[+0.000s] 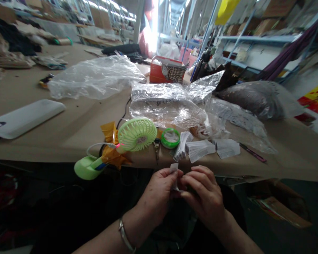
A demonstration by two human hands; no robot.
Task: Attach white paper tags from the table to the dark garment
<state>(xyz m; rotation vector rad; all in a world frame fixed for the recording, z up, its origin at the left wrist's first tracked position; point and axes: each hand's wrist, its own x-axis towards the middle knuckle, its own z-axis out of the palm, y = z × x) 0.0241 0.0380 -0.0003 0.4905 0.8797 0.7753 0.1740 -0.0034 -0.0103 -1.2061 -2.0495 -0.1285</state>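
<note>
My left hand (158, 192) pinches a small white paper slip (174, 168) between thumb and fingers, just off the table's front edge. Close beside it, my right hand (205, 194) has its fingers curled in toward the slip's lower end; what lies between its fingertips is hidden. Beyond my hands, fanned bundles of printed white slips (200, 149) lie along the table edge. A round green tub (170, 138) with whitish contents stands left of them. Next to the tub lies a small screwdriver-like tool (157, 150) with a dark handle.
A green fan (137, 134) is fixed with brown tape at the table edge. Clear plastic bags (166, 106) cover the middle. A purple pen-like tool (253, 152) lies right, a white flat case (26, 118) left. A red box (159, 72) stands behind.
</note>
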